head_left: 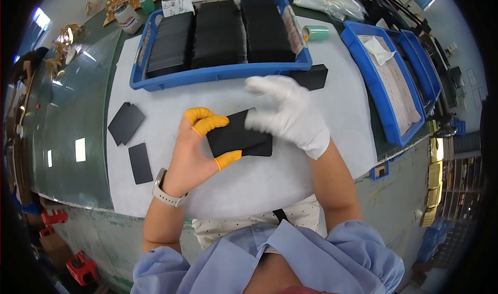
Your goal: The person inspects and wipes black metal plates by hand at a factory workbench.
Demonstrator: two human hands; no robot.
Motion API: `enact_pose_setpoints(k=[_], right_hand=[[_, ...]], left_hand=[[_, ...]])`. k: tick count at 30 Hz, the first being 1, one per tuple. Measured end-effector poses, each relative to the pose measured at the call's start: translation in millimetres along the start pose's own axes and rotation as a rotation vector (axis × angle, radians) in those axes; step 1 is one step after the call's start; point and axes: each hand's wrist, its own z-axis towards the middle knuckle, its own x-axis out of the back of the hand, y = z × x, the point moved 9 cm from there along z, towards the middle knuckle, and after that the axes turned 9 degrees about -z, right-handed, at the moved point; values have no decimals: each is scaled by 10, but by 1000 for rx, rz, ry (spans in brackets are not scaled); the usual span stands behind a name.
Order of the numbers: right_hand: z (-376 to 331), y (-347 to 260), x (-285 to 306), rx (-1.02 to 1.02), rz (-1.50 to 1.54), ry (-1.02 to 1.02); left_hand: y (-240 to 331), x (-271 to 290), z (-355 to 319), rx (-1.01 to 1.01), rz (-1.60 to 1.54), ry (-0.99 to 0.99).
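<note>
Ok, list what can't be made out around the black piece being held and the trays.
- Black piece, head view: its right end lies under the gloved right hand; whether it is one sheet or several is unclear.
- Right hand: motion blur smears its fingers.
- Black stacks in the blue tray: too fine to count.
- Right-side blue tray: pale contents indistinct, bent by the fisheye rim.

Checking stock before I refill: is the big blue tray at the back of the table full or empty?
Nearly full. The blue tray holds three dense rows of black sheets that span almost its whole width.
</note>
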Motion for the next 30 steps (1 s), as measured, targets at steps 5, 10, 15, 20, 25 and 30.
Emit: enact_pose_setpoints(k=[5, 10, 15, 20, 25, 30], right_hand=[[-112, -224, -202, 137, -9, -215], [-105, -237, -215, 107, -14, -273], [-108, -266, -219, 141, -29, -277], [-120, -253, -233, 127, -25, -280], [-94, -253, -170, 108, -51, -292], [27, 610, 555, -440, 25, 250]], left_hand=[[-18, 137, 23, 53, -207, 175], [-41, 92, 16, 42, 30, 115], [-34, 78, 31, 81, 75, 77], [-34, 68, 23, 91, 123, 76], [-67, 80, 9, 119, 84, 89], [-41, 122, 4, 113, 34, 105]])
